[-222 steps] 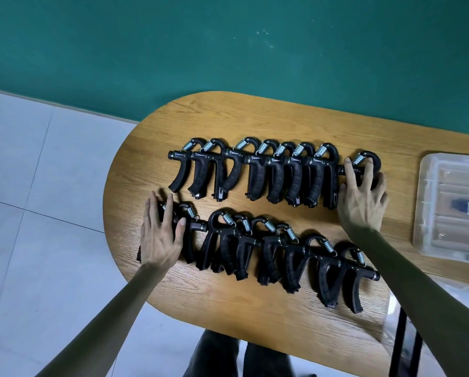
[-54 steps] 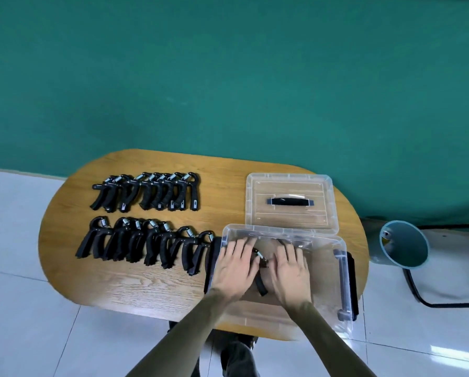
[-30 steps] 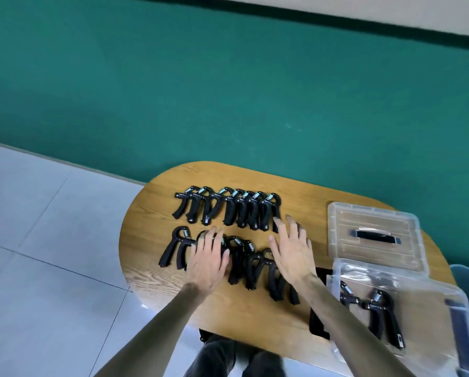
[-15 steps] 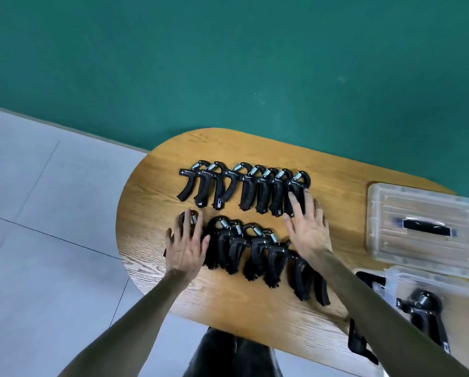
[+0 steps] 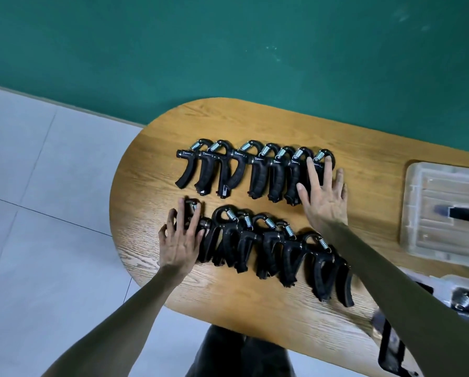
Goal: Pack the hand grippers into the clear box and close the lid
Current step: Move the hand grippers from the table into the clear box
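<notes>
My left hand (image 5: 179, 242) and right hand (image 5: 323, 197) had settled, fingers spread flat, onto end black spring-loaded hand grippers (image 5: 255, 172); next pair would follow.

The left hand (image 5: 179, 242) covers most of the near row's leftmost gripper (image 5: 198, 216). The right forearm (image 5: 385, 289) hides part of that row's right end. The lid (image 5: 445, 210) and the clear box (image 5: 461, 295) (blurred) are cut off at the right edge.
</notes>
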{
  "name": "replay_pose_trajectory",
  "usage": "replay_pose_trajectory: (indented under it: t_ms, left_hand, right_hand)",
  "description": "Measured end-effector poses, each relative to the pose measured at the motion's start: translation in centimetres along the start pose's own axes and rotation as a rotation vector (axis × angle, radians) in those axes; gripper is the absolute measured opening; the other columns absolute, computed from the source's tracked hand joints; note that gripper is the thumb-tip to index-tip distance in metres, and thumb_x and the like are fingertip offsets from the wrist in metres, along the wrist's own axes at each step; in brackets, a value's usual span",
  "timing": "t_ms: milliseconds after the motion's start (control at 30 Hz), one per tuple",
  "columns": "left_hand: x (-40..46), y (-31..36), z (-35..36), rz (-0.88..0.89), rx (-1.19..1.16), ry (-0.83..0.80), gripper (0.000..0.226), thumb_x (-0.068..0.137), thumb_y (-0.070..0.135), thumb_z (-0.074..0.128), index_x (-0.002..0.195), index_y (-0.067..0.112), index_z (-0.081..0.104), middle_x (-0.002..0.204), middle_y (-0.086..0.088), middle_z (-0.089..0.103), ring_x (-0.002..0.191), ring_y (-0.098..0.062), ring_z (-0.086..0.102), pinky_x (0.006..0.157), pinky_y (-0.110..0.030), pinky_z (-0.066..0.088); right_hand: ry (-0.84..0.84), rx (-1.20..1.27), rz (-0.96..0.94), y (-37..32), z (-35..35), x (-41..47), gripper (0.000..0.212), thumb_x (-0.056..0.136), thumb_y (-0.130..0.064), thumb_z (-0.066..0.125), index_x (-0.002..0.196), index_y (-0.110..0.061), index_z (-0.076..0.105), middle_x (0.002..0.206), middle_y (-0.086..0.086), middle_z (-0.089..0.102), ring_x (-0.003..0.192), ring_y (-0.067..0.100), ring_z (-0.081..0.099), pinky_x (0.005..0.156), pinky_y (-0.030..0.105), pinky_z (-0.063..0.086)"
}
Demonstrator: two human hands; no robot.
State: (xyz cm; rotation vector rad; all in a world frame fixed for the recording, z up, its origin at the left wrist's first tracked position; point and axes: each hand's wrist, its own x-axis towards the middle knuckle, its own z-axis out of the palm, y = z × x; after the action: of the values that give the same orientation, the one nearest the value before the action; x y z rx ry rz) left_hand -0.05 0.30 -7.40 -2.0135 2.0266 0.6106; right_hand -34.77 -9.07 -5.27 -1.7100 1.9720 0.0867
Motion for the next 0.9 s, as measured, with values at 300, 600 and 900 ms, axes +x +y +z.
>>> replay_pose_trajectory:
  t_ms: [300,600,900]
  left_hand:
    - [0.7,0.2,0.9,-0.01,0.041,0.138,0.069,0.104,0.048,0.026,0.162,0.025,-0.003,0.167,-0.02,-0.008,0.098,-0.037,0.054,0.072,-0.046,0.047]
    - [0.6,0.6,1.4,-0.002,-0.023,0.199,0.076,0.104,0.033,0.049,0.162,0.017,0.002,0.167,-0.022,-0.008,0.096,-0.036,0.05,0.075,-0.052,0.048]
    - [0.5,1.0,1.5,-0.055,-0.014,0.176,0.075,0.105,0.033,0.047,0.162,0.023,-0.001,0.167,-0.022,-0.007,0.107,-0.04,0.049,0.08,-0.055,0.045]
  right_hand:
    - [0.085,0.07,-0.001,0.3,0.3,1.7,0.061,0.104,-0.051,0.026,0.155,-0.047,-0.007,0.167,0.0,-0.013,0.149,0.045,0.012,0.113,0.063,0.024]
    - [0.188,0.075,0.041,0.4,1.0,2.8,0.065,0.102,-0.037,0.038,0.155,-0.047,0.002,0.168,0.004,-0.005,0.114,0.042,0.042,0.095,0.055,0.041]
    - [0.229,0.085,0.02,1.4,1.4,4.2,0.057,0.105,-0.039,0.035,0.155,-0.048,0.01,0.168,0.001,-0.005,0.11,0.038,0.038,0.094,0.051,0.04]
